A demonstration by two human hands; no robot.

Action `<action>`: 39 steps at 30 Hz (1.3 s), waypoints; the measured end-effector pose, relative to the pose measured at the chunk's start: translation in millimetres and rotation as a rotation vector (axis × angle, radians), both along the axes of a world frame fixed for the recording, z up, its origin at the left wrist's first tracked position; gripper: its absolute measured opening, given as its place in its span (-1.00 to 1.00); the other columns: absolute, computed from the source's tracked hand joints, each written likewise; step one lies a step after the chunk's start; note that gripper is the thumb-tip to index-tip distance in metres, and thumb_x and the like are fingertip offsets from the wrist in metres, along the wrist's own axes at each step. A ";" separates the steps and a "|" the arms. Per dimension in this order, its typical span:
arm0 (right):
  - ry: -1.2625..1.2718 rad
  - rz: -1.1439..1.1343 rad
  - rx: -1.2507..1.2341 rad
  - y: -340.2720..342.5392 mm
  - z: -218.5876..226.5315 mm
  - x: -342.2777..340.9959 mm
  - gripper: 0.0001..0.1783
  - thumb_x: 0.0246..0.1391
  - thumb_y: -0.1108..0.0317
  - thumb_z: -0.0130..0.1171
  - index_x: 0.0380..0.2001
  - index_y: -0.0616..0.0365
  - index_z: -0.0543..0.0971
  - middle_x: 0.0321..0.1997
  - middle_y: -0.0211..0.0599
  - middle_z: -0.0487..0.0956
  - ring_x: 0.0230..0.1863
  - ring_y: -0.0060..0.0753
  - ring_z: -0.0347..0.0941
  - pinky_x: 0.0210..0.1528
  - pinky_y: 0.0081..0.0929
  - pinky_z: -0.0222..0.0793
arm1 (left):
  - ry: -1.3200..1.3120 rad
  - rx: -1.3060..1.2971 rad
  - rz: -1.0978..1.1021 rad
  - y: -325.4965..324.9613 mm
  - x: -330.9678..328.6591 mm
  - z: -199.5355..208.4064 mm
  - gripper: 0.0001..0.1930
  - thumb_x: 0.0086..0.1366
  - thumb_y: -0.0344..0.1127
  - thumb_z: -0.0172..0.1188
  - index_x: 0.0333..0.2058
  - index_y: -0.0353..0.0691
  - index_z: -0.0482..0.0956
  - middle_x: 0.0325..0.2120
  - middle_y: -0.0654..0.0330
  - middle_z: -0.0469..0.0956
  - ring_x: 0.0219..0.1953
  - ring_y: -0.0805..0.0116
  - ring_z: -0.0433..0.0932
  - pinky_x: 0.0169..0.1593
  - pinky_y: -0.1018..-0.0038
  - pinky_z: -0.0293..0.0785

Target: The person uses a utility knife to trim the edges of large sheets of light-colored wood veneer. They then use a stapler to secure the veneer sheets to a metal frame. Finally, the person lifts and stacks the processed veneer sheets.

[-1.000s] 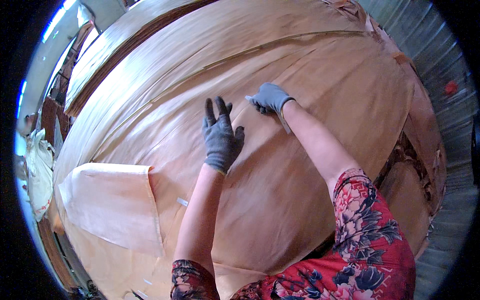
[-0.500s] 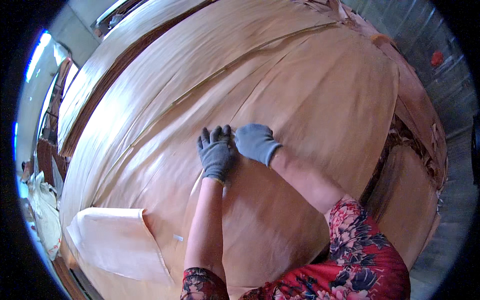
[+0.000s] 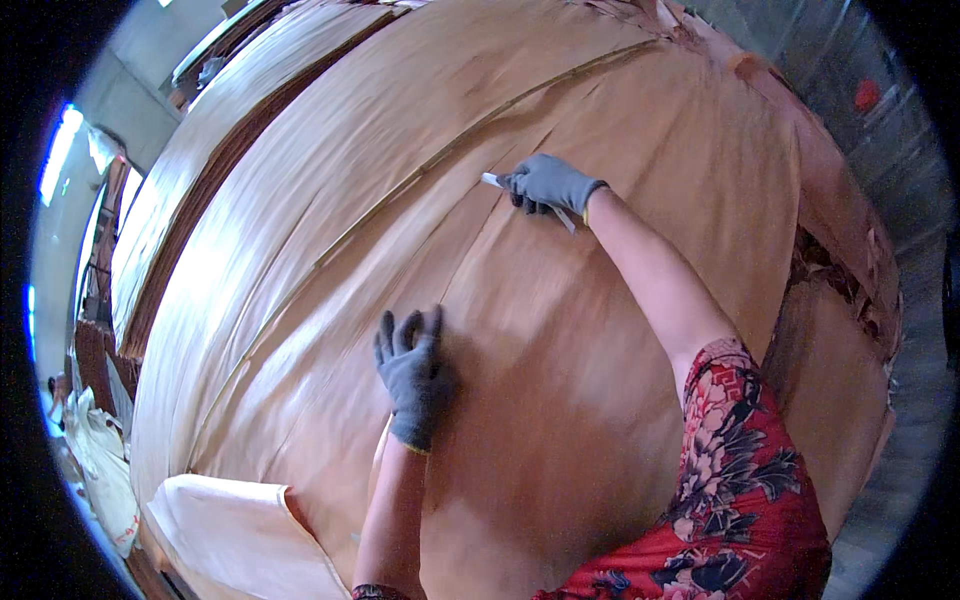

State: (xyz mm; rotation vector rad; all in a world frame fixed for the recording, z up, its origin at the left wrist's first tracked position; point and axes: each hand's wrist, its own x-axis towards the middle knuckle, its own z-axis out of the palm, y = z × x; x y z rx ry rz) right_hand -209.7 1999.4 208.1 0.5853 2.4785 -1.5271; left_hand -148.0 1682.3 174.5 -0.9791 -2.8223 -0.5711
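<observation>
A large sheet of tan wood veneer (image 3: 560, 400) spreads beneath both my hands, with long splits and ripples running through it. My left hand (image 3: 412, 380), in a grey glove, rests on the veneer with its fingers spread, holding nothing. Farther off and to the right, my right hand (image 3: 550, 185), also gloved in grey, is closed on a narrow white strip-like item (image 3: 490, 180) near a split. Its pale end sticks out past the fingertips, and another pale piece shows under the palm. Most of the item is hidden by the glove, so its exact kind is unclear.
A loose, paler veneer piece (image 3: 245, 535) lies at the near left. Beyond a dark gap stands another veneer stack (image 3: 260, 100). Torn, ragged edges (image 3: 830, 275) line the right side, next to the grey floor (image 3: 920, 400). A whitish crumpled sack (image 3: 100, 465) sits at far left.
My right hand has moved away and to the right, and the white item now shows in it. My left hand has slid nearer to me, fingers still spread.
</observation>
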 end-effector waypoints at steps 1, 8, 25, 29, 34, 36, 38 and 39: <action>-0.034 0.010 0.011 2.9 -3.8 -7.3 -0.61 0.03 0.08 0.12 -0.64 0.20 0.50 -0.70 -0.34 0.45 -0.74 -0.52 0.30 -0.68 -0.54 0.23 | 0.036 0.053 0.057 4.9 -3.8 1.7 -0.34 -0.03 -0.37 -0.03 0.16 -0.03 0.25 -0.03 0.01 0.38 0.19 -0.08 0.12 0.23 0.11 -0.05; -0.243 0.053 0.098 12.2 1.9 -27.5 -0.50 -0.10 -0.11 0.21 -0.66 0.18 0.53 -0.69 -0.30 0.46 -0.75 -0.46 0.30 -0.68 -0.45 0.21 | 0.154 0.383 -0.058 76.2 -50.0 31.3 -0.08 -0.07 -0.49 0.11 0.23 -0.43 -0.24 -0.09 -0.02 0.47 0.29 -0.10 -0.13 0.27 0.28 -0.11; -0.030 0.272 0.944 -19.2 11.5 24.8 -0.71 -0.15 0.31 -0.04 -0.40 0.16 0.61 -0.31 -0.03 0.57 -0.23 -0.04 0.52 -0.16 -0.18 0.42 | 0.083 -0.136 -0.161 179.2 -98.0 -14.2 -0.53 0.11 -0.17 -0.06 0.07 0.25 0.35 0.12 0.15 0.25 0.21 -0.12 0.08 0.24 0.03 -0.13; 0.109 0.199 0.855 -46.7 5.0 65.4 -0.75 -0.06 0.21 -0.01 -0.48 0.09 0.60 -0.44 -0.08 0.57 -0.35 -0.05 0.52 -0.29 -0.14 0.43 | 0.075 -0.150 -0.161 179.2 -102.9 -20.1 -0.54 0.14 -0.16 -0.06 0.07 0.30 0.33 0.15 0.13 0.21 0.23 -0.15 0.01 0.25 0.02 -0.18; 0.243 0.181 0.567 -74.4 -4.9 105.9 -0.68 0.02 0.07 0.06 -0.56 0.08 0.56 -0.56 -0.07 0.52 -0.48 -0.05 0.49 -0.46 -0.14 0.36 | 0.191 -0.082 -0.295 102.2 -113.7 -50.6 -0.54 0.11 -0.19 -0.02 0.04 0.40 0.35 0.09 0.11 0.31 0.22 -0.34 -0.08 0.21 -0.13 -0.18; 0.280 0.123 0.409 -69.6 -31.8 114.7 -0.70 0.03 0.11 0.08 -0.57 0.09 0.55 -0.61 -0.08 0.50 -0.56 -0.09 0.47 -0.53 -0.19 0.33 | 0.031 -0.060 -0.309 74.3 -61.0 -27.3 -0.40 -0.02 -0.35 0.10 0.08 0.21 0.33 0.02 0.12 0.39 0.22 -0.37 -0.10 0.18 -0.17 -0.13; 0.306 0.114 0.082 -74.6 -46.8 126.9 -0.72 0.07 0.17 0.07 -0.57 0.12 0.55 -0.70 -0.27 0.47 -0.69 -0.41 0.37 -0.64 -0.43 0.25 | 0.041 -0.043 -0.235 23.8 8.0 -15.9 -0.31 -0.04 -0.36 0.13 0.16 -0.10 0.20 -0.06 0.10 0.46 0.23 -0.24 -0.01 0.24 -0.07 -0.18; 0.190 0.054 -0.048 -78.4 -43.5 136.3 -0.74 0.08 0.19 0.07 -0.54 0.13 0.55 -0.71 -0.39 0.44 -0.69 -0.56 0.30 -0.66 -0.56 0.18 | -0.002 0.004 -0.198 -0.6 42.2 -18.5 -0.32 -0.04 -0.36 0.13 0.15 -0.13 0.20 -0.08 0.10 0.47 0.22 -0.24 0.01 0.24 -0.05 -0.17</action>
